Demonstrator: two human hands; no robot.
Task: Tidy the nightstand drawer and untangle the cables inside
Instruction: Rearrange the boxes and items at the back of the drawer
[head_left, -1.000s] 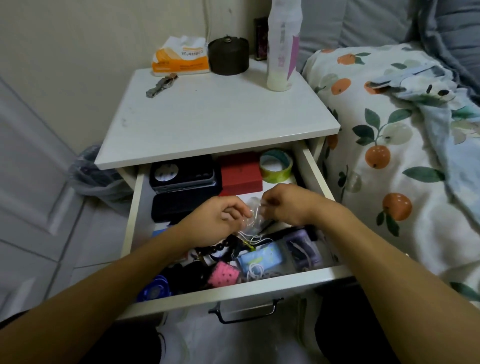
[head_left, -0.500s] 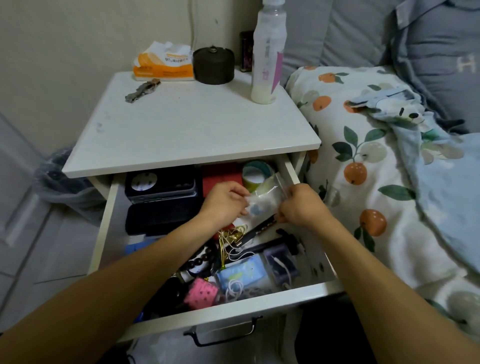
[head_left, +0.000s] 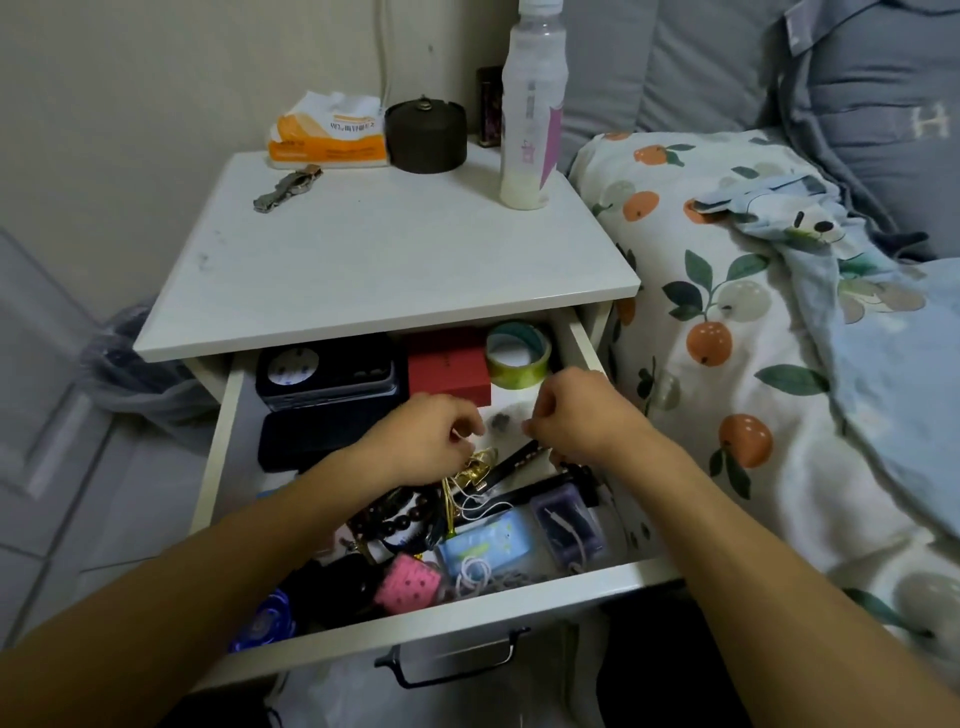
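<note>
Clear thin plastic bag stretched between both hands over middle of open white nightstand drawer.

Risk, as judgement: film tears or small dark contents spill into clutter if pulled harder; loose white cables and gold cord at 6 o'clock of hands could snag on wrists.

Left hand: fingers curled, pinching bag's left edge. Right hand: fingers curled, pinching right edge. Green tape roll at 12 o'clock of right hand.
</note>
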